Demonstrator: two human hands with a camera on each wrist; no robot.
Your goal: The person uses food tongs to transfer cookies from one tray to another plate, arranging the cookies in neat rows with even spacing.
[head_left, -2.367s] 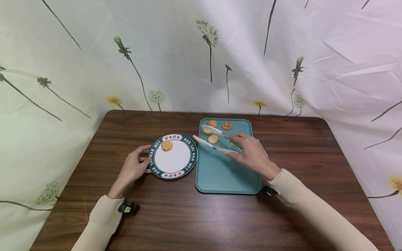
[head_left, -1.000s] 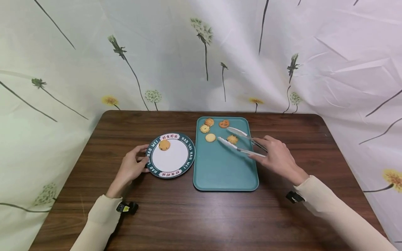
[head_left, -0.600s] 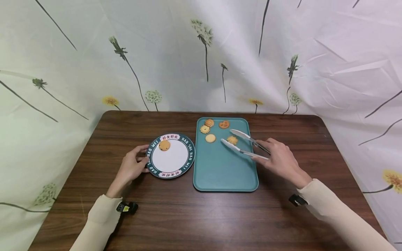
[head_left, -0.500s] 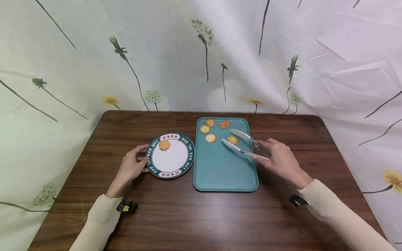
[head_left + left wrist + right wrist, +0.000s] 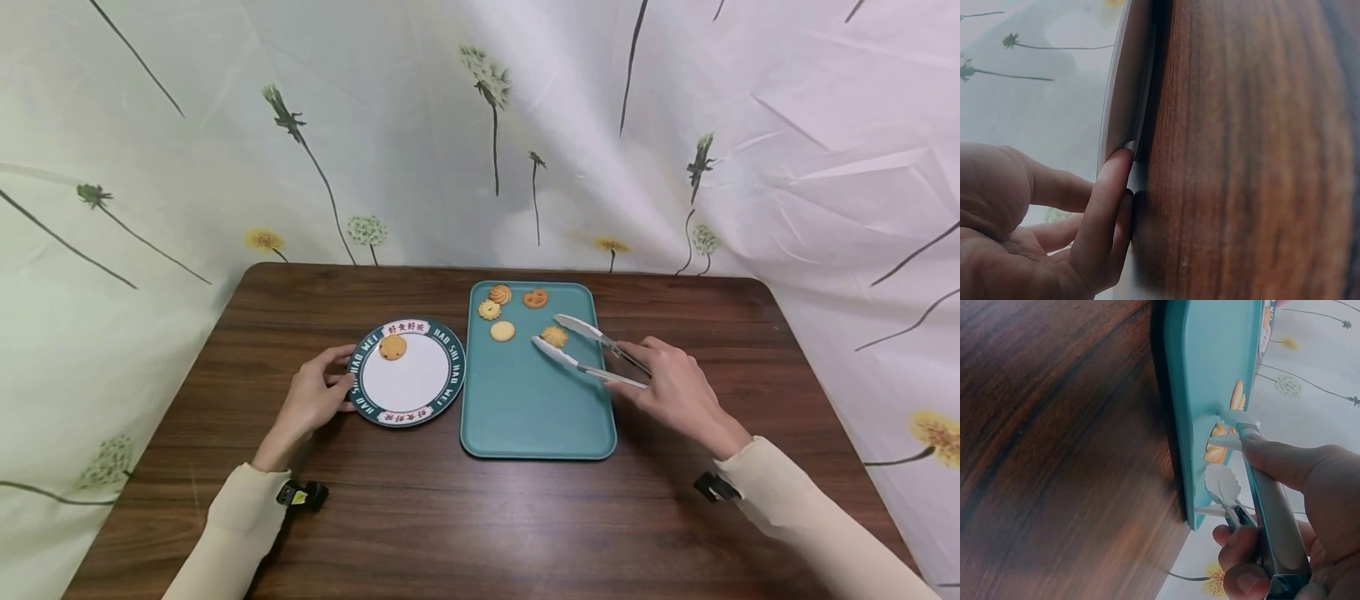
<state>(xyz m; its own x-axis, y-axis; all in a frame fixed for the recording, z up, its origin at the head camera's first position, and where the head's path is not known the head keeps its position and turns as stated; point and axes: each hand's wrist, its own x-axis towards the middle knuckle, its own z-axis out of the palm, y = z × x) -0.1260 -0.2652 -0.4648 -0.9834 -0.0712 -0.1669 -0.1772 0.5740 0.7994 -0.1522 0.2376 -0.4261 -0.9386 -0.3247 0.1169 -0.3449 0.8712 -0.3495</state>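
My left hand [image 5: 315,396] pinches the left rim of a round plate [image 5: 408,383] with a green lettered border; in the left wrist view a finger lies against the underside of the plate's edge [image 5: 1125,87]. One round chip-studded cookie [image 5: 393,347] lies on this plate. Metal tongs [image 5: 555,352] with white scalloped tips are gripped in my right hand [image 5: 671,387]. Their tips stand spread on either side of a star-shaped cookie [image 5: 555,336] on the teal tray [image 5: 536,417]. In the right wrist view, thumb and fingers wrap the tongs' arms [image 5: 1272,512].
Farther back on the tray lie a swirl cookie [image 5: 500,293], a scalloped cookie [image 5: 489,309], a pretzel-shaped cookie [image 5: 536,297] and a plain round cookie [image 5: 502,331]. The wooden table [image 5: 465,525] meets a flower-print cloth [image 5: 420,150] at its far edge.
My right hand has carried the tongs rightward from over the left-hand cookies to around the star-shaped cookie, then shifted slightly nearer me. My left hand stays on the plate.
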